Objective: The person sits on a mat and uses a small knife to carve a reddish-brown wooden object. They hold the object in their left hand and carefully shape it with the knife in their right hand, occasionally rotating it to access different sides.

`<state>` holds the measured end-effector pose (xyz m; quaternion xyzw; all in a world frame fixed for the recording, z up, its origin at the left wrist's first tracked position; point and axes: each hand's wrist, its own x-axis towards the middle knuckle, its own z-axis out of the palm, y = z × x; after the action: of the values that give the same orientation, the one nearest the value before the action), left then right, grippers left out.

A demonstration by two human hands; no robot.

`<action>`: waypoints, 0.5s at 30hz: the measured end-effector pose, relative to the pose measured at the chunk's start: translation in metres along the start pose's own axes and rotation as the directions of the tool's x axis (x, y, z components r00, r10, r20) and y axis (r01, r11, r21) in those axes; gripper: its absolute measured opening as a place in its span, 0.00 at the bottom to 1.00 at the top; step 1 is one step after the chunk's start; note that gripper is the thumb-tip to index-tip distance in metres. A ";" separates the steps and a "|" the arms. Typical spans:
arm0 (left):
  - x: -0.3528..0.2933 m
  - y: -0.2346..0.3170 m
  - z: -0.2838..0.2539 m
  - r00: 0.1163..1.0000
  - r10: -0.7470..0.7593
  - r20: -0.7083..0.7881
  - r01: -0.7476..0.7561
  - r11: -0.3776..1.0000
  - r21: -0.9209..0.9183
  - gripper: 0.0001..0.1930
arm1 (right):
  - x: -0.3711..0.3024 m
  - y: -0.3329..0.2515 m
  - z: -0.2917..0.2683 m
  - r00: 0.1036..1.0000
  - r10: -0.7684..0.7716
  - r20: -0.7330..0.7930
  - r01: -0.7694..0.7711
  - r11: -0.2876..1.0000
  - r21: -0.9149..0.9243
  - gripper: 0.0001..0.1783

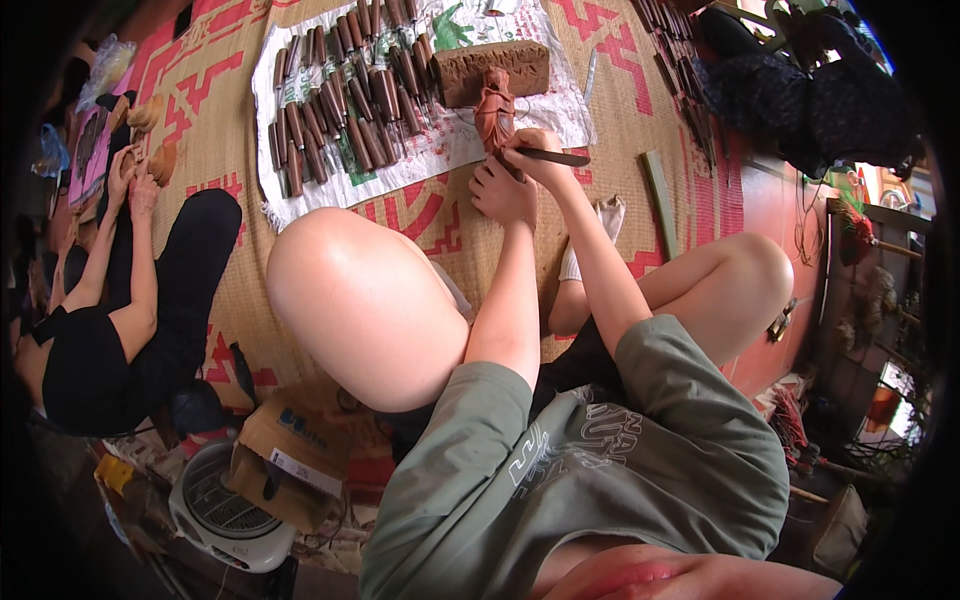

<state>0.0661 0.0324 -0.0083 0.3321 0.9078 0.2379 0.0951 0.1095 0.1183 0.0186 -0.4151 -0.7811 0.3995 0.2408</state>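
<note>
From the head view, we're sitting on the woven floor mat (230,120) with a small reddish-brown carved wooden figure (494,108) standing roughly upright out in front of our knees. Our left hand (503,193) is closed around the bottom end of the figure, bracing it. Our right hand (533,150) is wrapped tight around a dark-handled carving tool (553,157), held crossways so the working end meets the figure's lower part just above the left hand.

Just behind the figure lies a rough wooden block (490,68), sitting on a white cloth (420,150) that also carries a big spread of chisels (350,90) in rows. More tools (680,70) line up farther right on the mat, and a flat greenish strip (660,200) lies near our right knee.

On the left another person (120,320) in black sits with their own carvings; their hands are well apart from ours.

For doing this bit well, we'd say keep the lower hand locked on the base and clear of the blade's path, take shallow passes, and turn the figure instead of twisting the wrist. A slip toward the bracing fingers looks like the main risk here.
</note>
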 end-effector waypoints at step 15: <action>0.000 0.002 -0.004 1.000 0.012 -0.029 -0.011 0.999 0.032 0.28 | -0.005 -0.005 0.004 0.981 -0.026 -0.191 0.019 0.999 -0.037 0.07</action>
<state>0.0660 0.0320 -0.0036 0.3351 0.9109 0.2288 0.0753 0.1072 0.1112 0.0203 -0.4468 -0.7660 0.3411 0.3120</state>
